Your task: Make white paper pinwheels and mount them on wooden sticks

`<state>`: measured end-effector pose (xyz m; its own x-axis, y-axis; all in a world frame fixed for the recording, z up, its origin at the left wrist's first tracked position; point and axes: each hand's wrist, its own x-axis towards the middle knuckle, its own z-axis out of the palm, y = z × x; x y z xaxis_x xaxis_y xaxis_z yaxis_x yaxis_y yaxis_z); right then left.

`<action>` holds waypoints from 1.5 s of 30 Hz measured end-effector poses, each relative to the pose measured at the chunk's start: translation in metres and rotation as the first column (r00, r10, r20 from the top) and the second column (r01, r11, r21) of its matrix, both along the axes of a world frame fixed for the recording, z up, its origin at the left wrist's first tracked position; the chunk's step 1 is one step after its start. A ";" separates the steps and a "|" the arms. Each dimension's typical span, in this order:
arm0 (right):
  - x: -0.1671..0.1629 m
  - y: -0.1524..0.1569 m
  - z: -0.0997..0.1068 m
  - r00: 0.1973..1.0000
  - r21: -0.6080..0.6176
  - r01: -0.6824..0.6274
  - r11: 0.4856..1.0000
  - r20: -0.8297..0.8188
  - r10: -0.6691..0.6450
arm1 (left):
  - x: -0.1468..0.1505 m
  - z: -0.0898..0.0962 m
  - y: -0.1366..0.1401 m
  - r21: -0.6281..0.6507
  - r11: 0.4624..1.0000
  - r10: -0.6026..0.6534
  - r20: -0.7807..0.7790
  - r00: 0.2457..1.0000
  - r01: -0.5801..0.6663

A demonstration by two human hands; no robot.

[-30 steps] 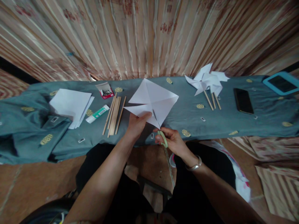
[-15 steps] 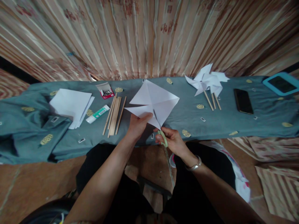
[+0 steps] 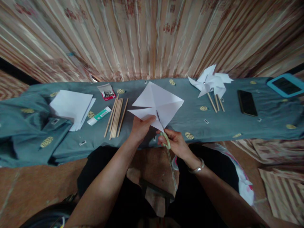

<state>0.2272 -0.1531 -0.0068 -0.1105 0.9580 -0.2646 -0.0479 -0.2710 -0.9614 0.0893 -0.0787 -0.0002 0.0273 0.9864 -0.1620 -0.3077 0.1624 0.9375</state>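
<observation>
Over the cloth [image 3: 228, 123], the left hand [image 3: 141, 127] pinches creased paper [image 3: 167, 103]; the right hand [image 3: 177, 142] curls its fingers round scissors [image 3: 168, 142] at the paper's near corner.

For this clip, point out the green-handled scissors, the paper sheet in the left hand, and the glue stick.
Scissors [image 3: 168, 141]: head view, on the green handle.
Paper sheet [image 3: 158, 99]: head view, near the middle, by the creases.
Glue stick [image 3: 99, 116]: head view, on the tube's label.

Left of the left fingers [image 3: 150, 119] lie sticks [image 3: 116, 119], a glue stick [image 3: 99, 116], then a paper stack [image 3: 70, 106]. Right of the right fingers [image 3: 172, 132], farther back, lie pinwheels [image 3: 208, 83] and a phone [image 3: 247, 103].
</observation>
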 end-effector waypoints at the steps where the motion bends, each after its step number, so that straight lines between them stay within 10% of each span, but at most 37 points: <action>1: 0.000 0.000 0.000 1.000 0.005 0.002 1.000 0.001 -0.002 | 0.000 0.000 0.000 0.000 1.000 0.000 0.002 1.000 0.000; 45: -0.002 -0.002 -0.001 0.999 -0.007 0.033 0.999 -0.018 -0.033 | 0.000 0.001 -0.001 -0.009 1.000 0.012 -0.011 1.000 -0.012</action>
<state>0.2255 -0.1550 -0.0079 -0.0837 0.9595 -0.2691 -0.0742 -0.2753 -0.9585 0.0889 -0.0795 0.0005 0.0137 0.9851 -0.1712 -0.2991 0.1674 0.9394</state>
